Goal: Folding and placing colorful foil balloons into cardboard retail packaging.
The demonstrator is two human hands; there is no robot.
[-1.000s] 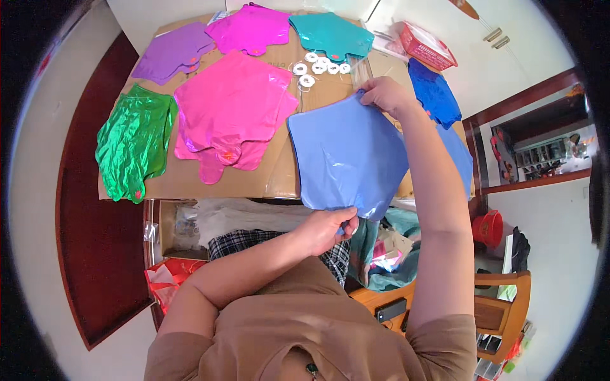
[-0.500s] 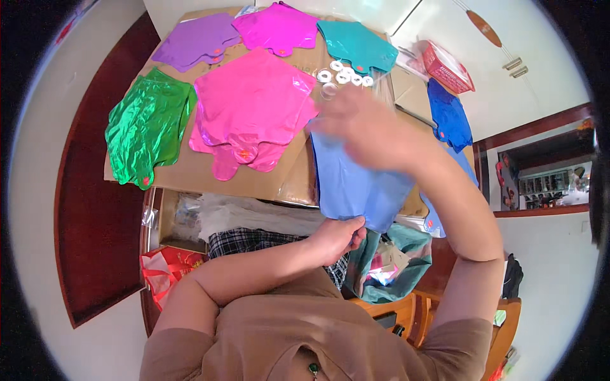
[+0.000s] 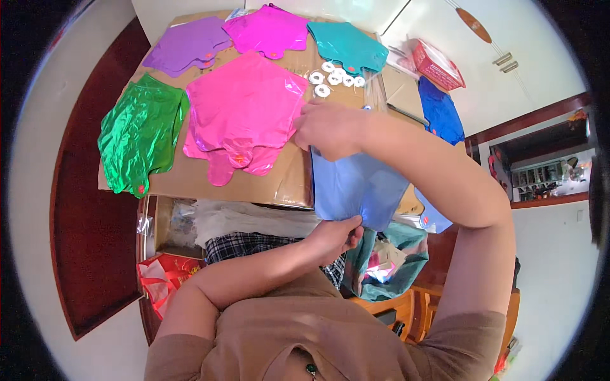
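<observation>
A flat light-blue foil balloon [image 3: 356, 184] hangs over the front edge of the cardboard-covered table. My left hand [image 3: 337, 240] pinches its lower edge between thumb and fingers. My right hand [image 3: 330, 129] lies across its upper left part, fingers bent and pressed together. Those fingertips reach the right edge of a stack of pink foil balloons [image 3: 244, 105]; what they grip, if anything, is hidden. Small white rings, perhaps ribbon rolls [image 3: 335, 79], lie just beyond the right hand.
Around the table lie flat foil balloons in green [image 3: 143, 133], purple [image 3: 187, 44], magenta [image 3: 267, 30], teal [image 3: 348, 46] and dark blue [image 3: 440, 111]. A red basket [image 3: 438, 65] stands at the back right. Below the front edge hangs a teal bag [image 3: 416, 254], beside plaid cloth [image 3: 254, 246].
My right hand, blurred by motion before, has come left and down to the edge of the pink stack. The left hand keeps its pinch on the light-blue balloon. The view has shifted slightly.
</observation>
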